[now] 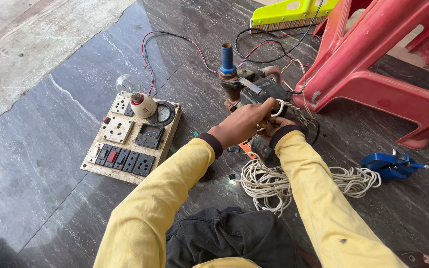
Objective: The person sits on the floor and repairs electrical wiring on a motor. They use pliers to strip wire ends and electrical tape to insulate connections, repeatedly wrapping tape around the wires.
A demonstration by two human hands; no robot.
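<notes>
A: We've got both hands on the dark, rusty metal pump motor [254, 94] w/ its upright blue pipe stub [227, 58], on the grey marble floor [50, 164] approx. centre frame, a bit toward 1 o'clock.

B: Left hand [244, 121]?

A: Fingers curled over the motor's near side, closed on something there. Looks like a small white ring [277, 108] pokes out by the fingertips, but we can't tell exactly what's pinched.

B: Right hand [276, 125]?

A: Mostly hidden behind the left one. It's against the motor body, touching it; how far it's open we can't tell. Both yellow sleeves [175, 193] run up from 6 o'clock.

B: What's round it?

A: At 5 o'clock of the motor, touching its base, a loose coil of white cord [269, 183]. At 9 o'clock, well apart, a cream wooden switchboard [132, 141] w/ black switches, sockets, a round gauge and a clear glass bulb [127, 84] in a white holder. Red and black wires [175, 37] run from board to motor, at 11 o'clock. At 3 o'clock a red plastic chair [373, 74], its leg just beside the motor. At 4 o'clock, apart, a blue metal tool [388, 165]. At 12 o'clock, a yellow-green brush [289, 14].
</notes>
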